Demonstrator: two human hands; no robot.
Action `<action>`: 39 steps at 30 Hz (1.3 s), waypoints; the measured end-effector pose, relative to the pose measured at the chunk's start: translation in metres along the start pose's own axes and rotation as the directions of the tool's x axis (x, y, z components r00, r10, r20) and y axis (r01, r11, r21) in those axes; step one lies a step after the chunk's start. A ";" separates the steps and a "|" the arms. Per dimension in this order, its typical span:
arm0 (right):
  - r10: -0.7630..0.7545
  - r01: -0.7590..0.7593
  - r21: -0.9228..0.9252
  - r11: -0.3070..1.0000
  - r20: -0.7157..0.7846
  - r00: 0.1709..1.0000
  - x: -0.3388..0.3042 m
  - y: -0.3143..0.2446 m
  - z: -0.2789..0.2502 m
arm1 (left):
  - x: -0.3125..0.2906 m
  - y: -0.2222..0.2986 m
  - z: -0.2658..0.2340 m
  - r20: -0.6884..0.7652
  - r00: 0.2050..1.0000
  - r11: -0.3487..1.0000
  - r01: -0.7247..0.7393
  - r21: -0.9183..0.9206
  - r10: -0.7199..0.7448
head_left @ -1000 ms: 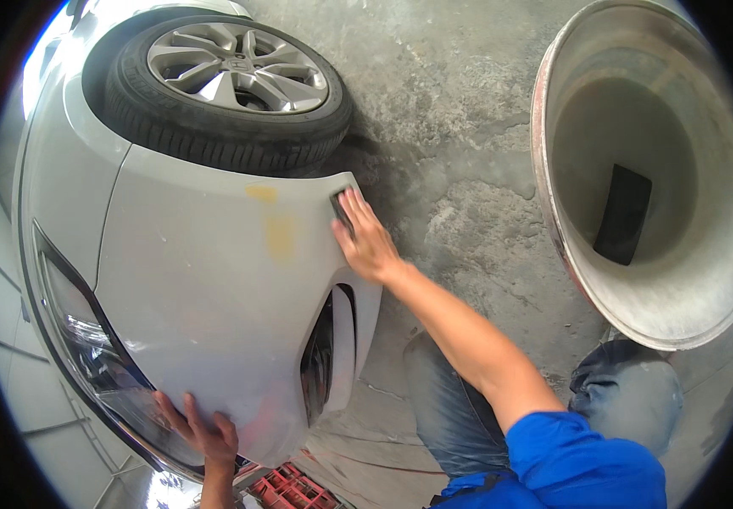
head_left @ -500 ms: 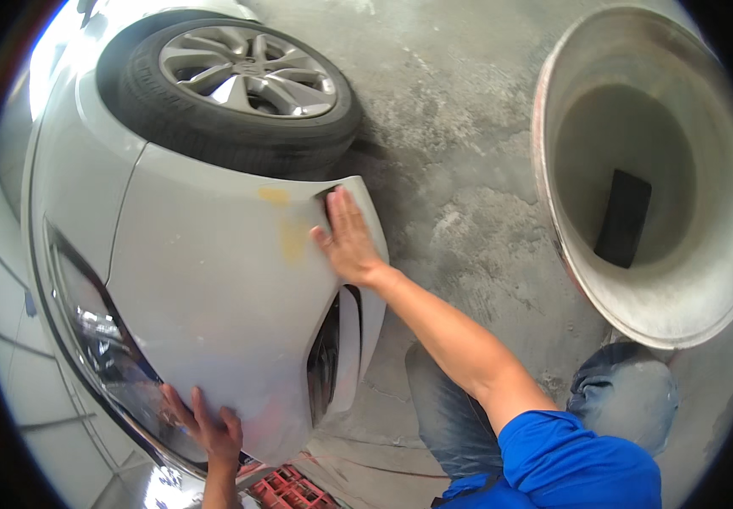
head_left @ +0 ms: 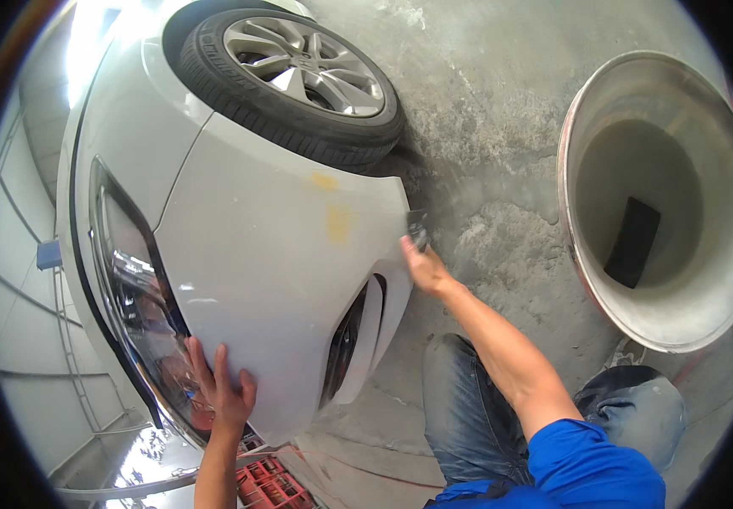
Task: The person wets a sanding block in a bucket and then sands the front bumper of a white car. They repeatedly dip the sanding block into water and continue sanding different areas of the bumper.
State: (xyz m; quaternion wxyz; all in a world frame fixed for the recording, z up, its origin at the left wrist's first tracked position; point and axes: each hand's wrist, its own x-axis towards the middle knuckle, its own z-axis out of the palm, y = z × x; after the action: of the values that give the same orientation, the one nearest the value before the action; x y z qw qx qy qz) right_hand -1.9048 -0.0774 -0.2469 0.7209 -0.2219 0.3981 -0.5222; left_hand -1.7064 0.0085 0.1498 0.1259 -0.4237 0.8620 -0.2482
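Observation:
A car's pale grey front bumper (head_left: 256, 229) fills the middle, with two yellowish patches near the wheel arch. My right hand (head_left: 426, 265) is at the bumper's outer edge, its fingers closed on a small dark piece of sandpaper (head_left: 417, 227). Part of that sheet is hidden by the fingers. With fingers spread, my left hand (head_left: 226, 390) rests on the bumper beside the headlight (head_left: 142, 314). Beneath my right forearm lies the dark fog-lamp opening (head_left: 349, 339).
A large pale bucket (head_left: 582, 254) on the right holds murky water and a black rectangular pad (head_left: 633, 242). The wheel (head_left: 303, 68) is at the top. Below the bumper sits a red crate (head_left: 273, 483). My bent knees are near the bucket on the stained concrete floor (head_left: 476, 127).
My right hand has moved right, from the bumper's face to its outer edge, and the dark sheet now shows. My left hand keeps its place by the headlight. The whole view has shifted.

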 end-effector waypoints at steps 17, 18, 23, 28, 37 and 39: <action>-0.025 0.115 -0.704 0.701 0.137 0.990 -0.079 -0.428 -0.148 | 0.037 0.031 -0.018 -0.045 0.997 0.997 0.060 -0.037 -0.062; 0.074 0.067 -0.464 0.883 0.279 0.957 -0.099 -0.415 -0.164 | 0.042 0.033 -0.016 -0.026 0.998 0.998 0.057 0.037 -0.056; 0.566 -0.500 -0.389 0.773 0.067 0.822 -0.127 -0.354 -0.256 | 0.096 0.045 0.000 0.046 0.997 0.973 0.044 0.226 -0.056; 0.734 -0.763 -0.280 0.582 -0.223 0.641 -0.085 -0.275 -0.342 | 0.190 0.083 0.034 0.129 0.991 0.961 0.005 0.276 -0.042; 0.660 -0.717 -0.093 0.691 -0.325 0.678 -0.068 -0.165 -0.385 | 0.179 0.125 0.106 0.497 0.836 0.740 -0.181 0.648 -0.231; 0.580 -0.706 -0.230 0.670 -0.432 0.691 -0.065 -0.162 -0.388 | 0.187 0.127 0.107 0.496 0.837 0.736 -0.183 0.652 -0.232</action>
State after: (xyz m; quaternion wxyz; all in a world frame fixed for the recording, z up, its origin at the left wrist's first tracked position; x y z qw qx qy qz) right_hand -2.3193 -0.0376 -0.3327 0.7270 -0.1109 0.6557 -0.1712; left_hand -1.8593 -0.1079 -0.0101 0.5082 -0.4130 0.6322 -0.4141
